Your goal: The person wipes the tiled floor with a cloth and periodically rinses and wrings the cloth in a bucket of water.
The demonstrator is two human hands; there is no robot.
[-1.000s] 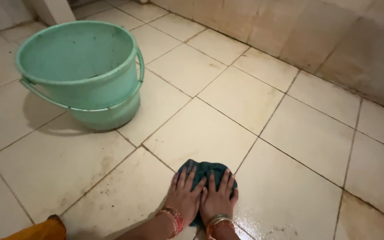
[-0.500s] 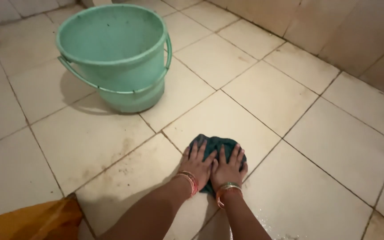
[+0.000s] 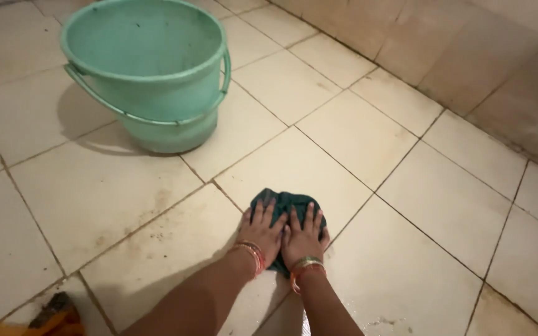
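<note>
1. On the tiled floor (image 3: 126,205), head view: a dark green cloth (image 3: 284,202) was seen bunched flat, near a grout line where tiles met.
2. Left hand (image 3: 261,231) and right hand (image 3: 303,239) were laid side by side on the cloth, palms down, fingers spread flat, pressing rather than clasping it.
3. Cloth lay directly under both hands and stuck out just past the fingertips, away from the person; no clear long axis, roughly a rounded wad. Neither hand was nearer; both were on it.
4. Bangles (image 3: 306,266) were noted on both wrists.
5. A green bucket (image 3: 147,74) with its handle down stood well apart, up-left of the hands.
6. Wet sheen was seen on the tiles right of the forearms.
7. Most of the cloth was hidden under the hands; bucket contents could not be made out; an orange garment (image 3: 51,320) was cut off at the bottom-left edge.
</note>
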